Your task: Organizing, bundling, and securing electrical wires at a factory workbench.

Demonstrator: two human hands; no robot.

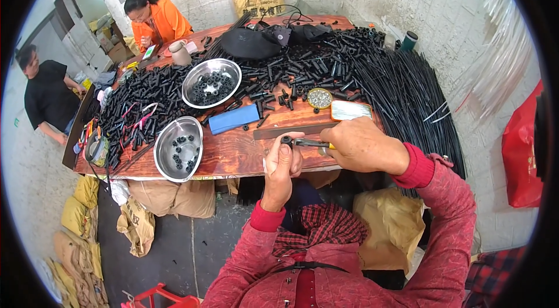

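In front of my chest, at the table's near edge, my left hand (280, 167) is closed, pinching a small black ring-like plastic part (286, 140) between thumb and fingers. My right hand (362, 144) grips pliers (310, 142) with dark metal jaws and a bit of yellow handle showing. Their tip meets the black part, though whether it goes inside I cannot tell. Just behind both hands lies a long flat dark bar (279, 131). Beyond that are a round tin of small metal pieces (319, 98) and an orange-rimmed white tray of thin pale pieces (351, 110).
Two steel bowls, one nearer (165, 159) and one farther (187, 88), hold small black parts. A blue box (234, 119) sits between them and me. Black tubes (131, 110) heap the table; long black rods (402, 92) cover its right. Two people (166, 21) (51, 91) are at the far left.
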